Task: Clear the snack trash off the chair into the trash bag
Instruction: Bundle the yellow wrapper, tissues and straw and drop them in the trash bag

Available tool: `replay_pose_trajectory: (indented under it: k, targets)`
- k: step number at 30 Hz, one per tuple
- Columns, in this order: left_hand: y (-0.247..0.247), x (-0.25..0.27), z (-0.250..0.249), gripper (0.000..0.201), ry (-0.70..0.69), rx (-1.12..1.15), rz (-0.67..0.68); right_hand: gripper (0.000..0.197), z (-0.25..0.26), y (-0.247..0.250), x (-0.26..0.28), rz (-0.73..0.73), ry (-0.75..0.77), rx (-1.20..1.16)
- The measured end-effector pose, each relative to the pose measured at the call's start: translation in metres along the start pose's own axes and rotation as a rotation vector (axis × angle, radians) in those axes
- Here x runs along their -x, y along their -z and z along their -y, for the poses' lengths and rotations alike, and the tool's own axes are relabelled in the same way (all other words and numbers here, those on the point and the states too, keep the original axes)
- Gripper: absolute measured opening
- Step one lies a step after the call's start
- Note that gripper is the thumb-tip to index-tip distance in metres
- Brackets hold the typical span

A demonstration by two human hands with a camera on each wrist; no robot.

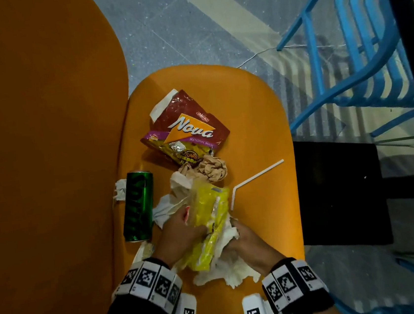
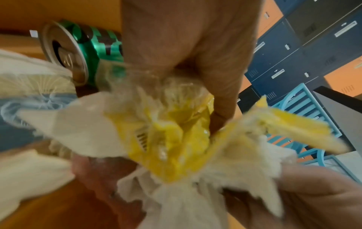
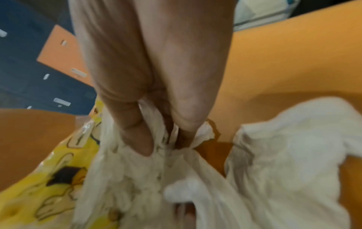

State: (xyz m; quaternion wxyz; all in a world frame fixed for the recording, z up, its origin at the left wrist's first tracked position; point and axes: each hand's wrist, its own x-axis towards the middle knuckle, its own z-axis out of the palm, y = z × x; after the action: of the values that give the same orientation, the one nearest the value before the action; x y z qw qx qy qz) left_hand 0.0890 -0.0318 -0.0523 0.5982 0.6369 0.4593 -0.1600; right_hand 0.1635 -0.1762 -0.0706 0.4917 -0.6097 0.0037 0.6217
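Observation:
Snack trash lies on an orange chair seat (image 1: 257, 130). My left hand (image 1: 181, 233) grips a yellow plastic wrapper (image 1: 208, 223) (image 2: 172, 139) together with white tissue (image 2: 86, 128). My right hand (image 1: 243, 240) pinches crumpled white tissue paper (image 1: 229, 270) (image 3: 137, 178) beside the yellow wrapper (image 3: 39, 193). A green can (image 1: 138, 206) (image 2: 94, 46) lies on its side left of my left hand. A red Nova chip bag (image 1: 187, 128), a brown paper ball (image 1: 211, 168) and a white bendy straw (image 1: 252, 180) lie farther back. No trash bag is in view.
The orange chair back (image 1: 45, 149) rises at left. A blue metal chair (image 1: 370, 60) stands at the far right on grey floor. A black square object (image 1: 339, 193) sits right of the seat. Blue and orange lockers (image 2: 313, 46) show behind.

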Motion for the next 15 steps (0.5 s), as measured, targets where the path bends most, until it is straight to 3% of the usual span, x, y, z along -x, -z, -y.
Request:
replay_pose_trajectory:
  k: [2, 4, 6, 9, 12, 15]
  targets:
    - [0.009, 0.000, -0.001, 0.050, -0.010, 0.006, -0.046, 0.051, 0.007, 0.004, 0.001, 0.028, 0.017, 0.102]
    - [0.017, 0.001, -0.006, 0.041, -0.045, 0.015, -0.085, 0.050, 0.018, 0.009, 0.000, -0.035, 0.085, 0.159]
    - [0.026, 0.000, -0.012, 0.039, -0.095, 0.013, -0.137, 0.047, 0.027, 0.018, -0.005, -0.210, 0.212, 0.278]
    - [0.036, -0.006, -0.020, 0.041, -0.143, 0.034, -0.241, 0.058, 0.033, 0.038, -0.018, -0.470, 0.386, 0.814]
    - [0.039, -0.013, -0.026, 0.047, -0.156, 0.035, -0.313, 0.066, 0.030, 0.055, -0.032, -0.562, 0.322, 1.136]
    - [0.036, -0.023, -0.024, 0.046, -0.136, -0.049, -0.313, 0.054, 0.024, 0.062, -0.038, -0.666, 0.259, 1.421]
